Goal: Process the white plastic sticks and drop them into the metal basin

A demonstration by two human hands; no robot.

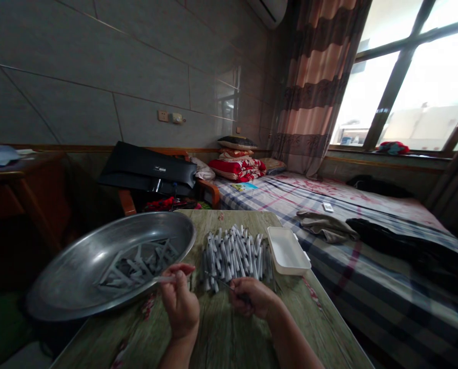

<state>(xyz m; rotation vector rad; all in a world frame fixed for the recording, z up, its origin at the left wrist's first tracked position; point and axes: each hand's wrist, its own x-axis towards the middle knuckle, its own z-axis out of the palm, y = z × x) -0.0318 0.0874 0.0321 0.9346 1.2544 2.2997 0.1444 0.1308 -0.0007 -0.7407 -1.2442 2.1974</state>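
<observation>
My left hand [180,302] is closed in a pinch on a thin grey tube [163,279] that points left over the rim of a large metal basin [79,287]. Several similar tubes lie inside the basin [137,264]. My right hand [251,297] is closed on a thin dark rod-like piece [223,283], just in front of a heap of grey and white tubes [234,253] on the wooden table [221,338]. A shallow white plastic tray [287,251] stands to the right of the heap.
A bed [367,241] with a plaid cover, clothes and folded bedding [238,166] lies along the table's right side. A black monitor [148,171] rests on a wooden chair behind the basin. A desk [17,179] is at the left, a curtained window at the right.
</observation>
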